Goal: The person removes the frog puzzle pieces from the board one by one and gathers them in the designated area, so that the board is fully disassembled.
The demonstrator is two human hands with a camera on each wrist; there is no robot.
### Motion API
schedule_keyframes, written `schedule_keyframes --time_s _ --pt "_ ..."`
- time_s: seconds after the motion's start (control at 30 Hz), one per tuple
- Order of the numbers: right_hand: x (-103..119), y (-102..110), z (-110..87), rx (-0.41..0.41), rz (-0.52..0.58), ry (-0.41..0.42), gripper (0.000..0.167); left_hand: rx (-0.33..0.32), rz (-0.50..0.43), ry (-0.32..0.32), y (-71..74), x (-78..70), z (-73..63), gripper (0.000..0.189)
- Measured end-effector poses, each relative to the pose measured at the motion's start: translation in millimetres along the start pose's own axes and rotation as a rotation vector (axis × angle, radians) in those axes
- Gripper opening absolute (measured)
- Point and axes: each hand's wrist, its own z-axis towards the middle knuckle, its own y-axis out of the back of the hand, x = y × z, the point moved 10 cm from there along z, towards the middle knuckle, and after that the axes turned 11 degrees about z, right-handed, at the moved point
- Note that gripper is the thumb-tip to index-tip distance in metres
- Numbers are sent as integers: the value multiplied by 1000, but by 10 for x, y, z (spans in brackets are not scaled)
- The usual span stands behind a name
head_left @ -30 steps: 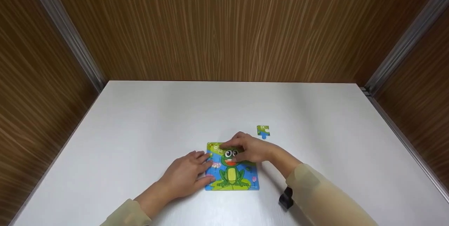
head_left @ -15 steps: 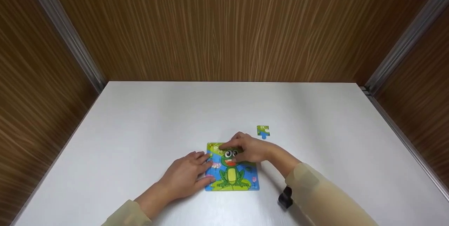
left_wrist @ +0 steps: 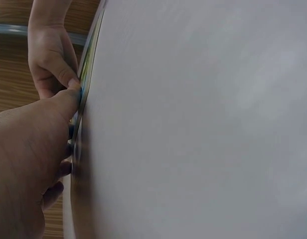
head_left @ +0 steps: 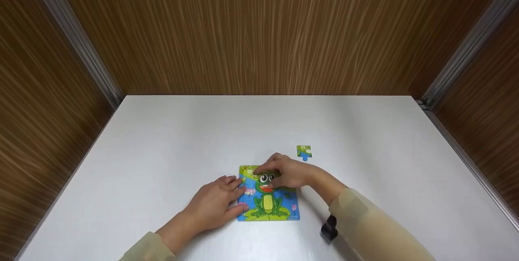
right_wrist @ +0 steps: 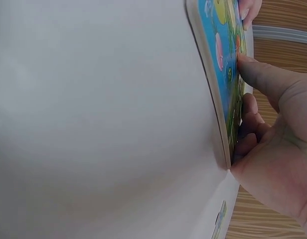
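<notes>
A square frog jigsaw puzzle [head_left: 267, 206] in blue, green and yellow lies flat on the white table. My left hand [head_left: 215, 204] rests beside its left edge, thumb and fingertips over that side. Reaching across the upper right of the puzzle, my right hand [head_left: 290, 172] touches the picture with index finger and thumb spread on either side of the frog's eyes. The right wrist view shows the right thumb [right_wrist: 255, 69] on the board and the other fingers bent behind it. The palm hides the upper right corner. A loose puzzle piece [head_left: 304, 151], green and blue, lies beyond the right hand.
A small black object [head_left: 329, 228] shows by the right sleeve. The white table [head_left: 194, 131] reaches back to a wood-grain panel [head_left: 259, 30], with similar panels and metal strips at both sides.
Both hands stay nearly still on the puzzle. The loose piece stays where it was.
</notes>
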Motion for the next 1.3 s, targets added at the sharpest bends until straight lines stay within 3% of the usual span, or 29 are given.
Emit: schedule_keyframes --time_s 0.57,0.83,1.3 --pt "48 8 34 16 3 0 40 12 -9 20 2 11 2 60" --pt "61 -12 48 19 10 12 41 -24 -11 0 25 1 0 60" --pt "31 -7 -13 -48 151 130 56 -10 -17 5 14 5 -9 59"
